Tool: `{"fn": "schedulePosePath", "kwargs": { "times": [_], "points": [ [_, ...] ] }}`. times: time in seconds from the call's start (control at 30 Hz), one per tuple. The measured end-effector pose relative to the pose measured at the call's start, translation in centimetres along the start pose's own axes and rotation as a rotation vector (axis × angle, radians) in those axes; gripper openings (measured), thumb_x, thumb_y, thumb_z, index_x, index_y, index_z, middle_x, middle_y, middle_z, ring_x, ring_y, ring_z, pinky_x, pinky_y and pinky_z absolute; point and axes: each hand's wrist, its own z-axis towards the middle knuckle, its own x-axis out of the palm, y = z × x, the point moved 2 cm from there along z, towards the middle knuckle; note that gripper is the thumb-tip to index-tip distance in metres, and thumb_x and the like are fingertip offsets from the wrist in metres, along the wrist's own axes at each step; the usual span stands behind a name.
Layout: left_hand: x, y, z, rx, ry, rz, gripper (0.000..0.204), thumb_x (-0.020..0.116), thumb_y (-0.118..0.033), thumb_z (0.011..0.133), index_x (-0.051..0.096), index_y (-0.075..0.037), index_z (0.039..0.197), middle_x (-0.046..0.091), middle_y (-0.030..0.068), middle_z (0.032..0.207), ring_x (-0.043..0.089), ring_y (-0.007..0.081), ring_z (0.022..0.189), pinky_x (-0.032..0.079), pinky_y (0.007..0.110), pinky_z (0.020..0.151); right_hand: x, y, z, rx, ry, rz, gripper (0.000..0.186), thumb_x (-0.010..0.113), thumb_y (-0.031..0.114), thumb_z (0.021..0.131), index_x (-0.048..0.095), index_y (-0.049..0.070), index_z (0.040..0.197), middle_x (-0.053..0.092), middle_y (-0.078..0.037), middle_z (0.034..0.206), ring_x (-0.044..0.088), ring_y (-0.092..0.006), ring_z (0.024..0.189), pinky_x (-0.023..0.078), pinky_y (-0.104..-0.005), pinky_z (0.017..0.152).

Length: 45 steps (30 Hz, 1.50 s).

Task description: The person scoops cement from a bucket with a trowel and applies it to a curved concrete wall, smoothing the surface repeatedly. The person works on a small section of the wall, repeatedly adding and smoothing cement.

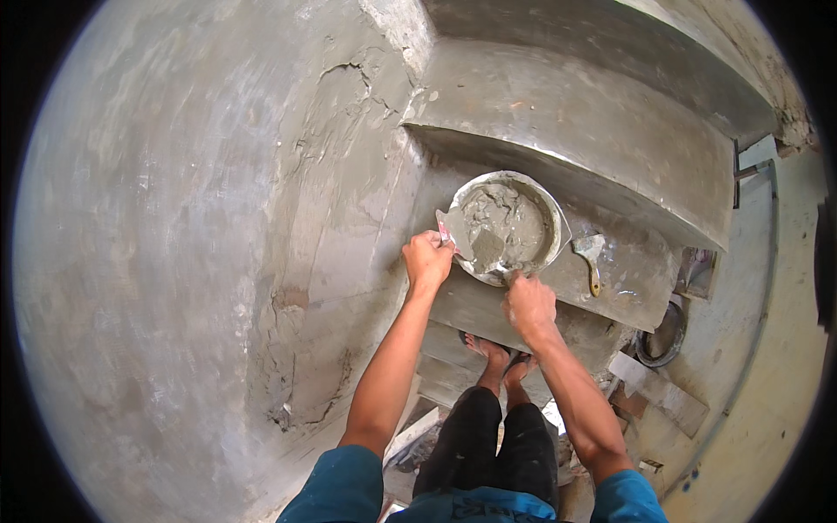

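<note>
A round bucket [560, 213] of wet grey mortar [506, 209] stands on a concrete step in front of me. At its left rim, my left hand [428, 259] is closed on a putty knife [445, 228] with some red at its handle; part of the blade lies over the rim. My right hand [530, 307] is a fist at the near rim, wrapped round a trowel whose handle it mostly hides. The mortar-coated trowel blade [488, 249] rests in the mortar. To the bucket's right, a wide paintbrush [590, 260] lies on the same step, apart from both hands.
More concrete steps [567, 96] rise beyond the bucket. A plastered wall [174, 218] with rough, cracked patches runs along my left. Below right are a black round pan [663, 336] and a board [660, 392]. My feet stand on a lower step.
</note>
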Motion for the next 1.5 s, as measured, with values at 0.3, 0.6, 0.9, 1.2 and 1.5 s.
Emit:
{"fn": "schedulePosePath", "kwargs": {
  "times": [0.3,0.6,0.9,1.2,1.5],
  "points": [
    [-0.5,0.6,0.4,0.021,0.005,-0.038,0.015,0.076,-0.005,0.085,0.079,0.006,0.096,0.082,0.0163,0.089,0.08,0.0214,0.08,0.06,0.034,0.078,3.8,-1.1,-1.0,0.036,-0.19,0.099,0.049,0.072,0.021,0.093,0.063,0.009,0.139,0.07,-0.026,0.108,0.073,-0.047,0.09,0.058,-0.0566,0.077],
    [-2.1,1.9,0.3,-0.047,0.116,-0.328,0.017,0.077,-0.007,0.093,0.077,0.004,0.106,0.078,0.0096,0.089,0.068,0.0112,0.067,0.051,0.027,0.052,4.9,-2.7,-1.7,-0.031,-0.332,0.29,0.051,0.074,0.022,0.09,0.066,0.014,0.141,0.071,-0.019,0.112,0.074,-0.0432,0.092,0.059,-0.0534,0.079],
    [-4.2,1.9,0.0,-0.051,0.087,-0.368,0.018,0.075,-0.006,0.093,0.077,0.004,0.108,0.078,0.0085,0.09,0.064,0.0092,0.065,0.049,0.026,0.052,2.4,-4.4,-3.9,-0.012,-0.392,0.2,0.05,0.076,0.018,0.088,0.069,0.016,0.137,0.072,-0.016,0.11,0.073,-0.0428,0.091,0.058,-0.0535,0.077],
    [-2.7,-0.7,2.2,0.19,-0.024,-0.048,0.021,0.078,-0.009,0.084,0.078,0.003,0.102,0.08,0.018,0.087,0.078,0.0267,0.074,0.059,0.04,0.072,-2.0,-3.3,-2.5,0.108,-0.276,0.111,0.052,0.078,0.019,0.088,0.068,0.013,0.139,0.072,-0.021,0.113,0.072,-0.0437,0.097,0.057,-0.0534,0.081],
    [0.3,-0.5,3.9,0.325,0.11,0.076,0.022,0.078,-0.008,0.083,0.079,0.002,0.102,0.079,0.0171,0.082,0.075,0.024,0.069,0.056,0.038,0.069,0.9,-1.0,0.6,0.039,-0.319,0.19,0.053,0.077,0.019,0.088,0.066,0.009,0.139,0.072,-0.024,0.107,0.073,-0.0464,0.092,0.058,-0.0533,0.079]
  ]
}}
